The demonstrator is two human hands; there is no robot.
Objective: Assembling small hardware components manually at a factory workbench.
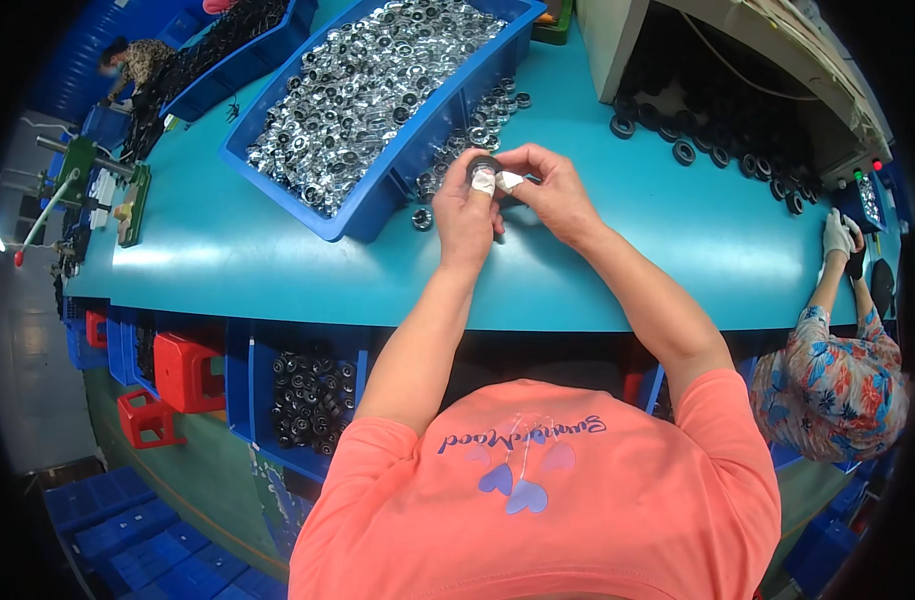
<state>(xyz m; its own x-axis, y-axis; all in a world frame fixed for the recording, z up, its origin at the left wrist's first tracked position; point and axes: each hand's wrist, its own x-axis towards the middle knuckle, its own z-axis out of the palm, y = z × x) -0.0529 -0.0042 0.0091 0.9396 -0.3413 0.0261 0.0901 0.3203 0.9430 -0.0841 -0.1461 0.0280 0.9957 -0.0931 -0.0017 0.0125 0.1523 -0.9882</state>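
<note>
Your left hand [462,222] pinches a dark ring [485,163] between thumb and fingers, held up over the surface [627,275], just beside the long wall of a blue bin [402,165]. Your right hand [559,198] bends in from the other side, thumb and forefinger drawn together at the ring's right edge; you hide too much of it to tell whether those fingertips grip. White tape [483,184] wraps both your thumbs.

To your left, the bin is heaped with shiny round parts [377,90]. More loose parts [489,115] lie along its near side, and a single one [422,218] sits close to your left hand. Farther right, black rings [683,152] spill from an open box [627,45] onto the surface. At the far right, a co-worker's gloved hand [837,234] is near a small blue tray [870,200].
</note>
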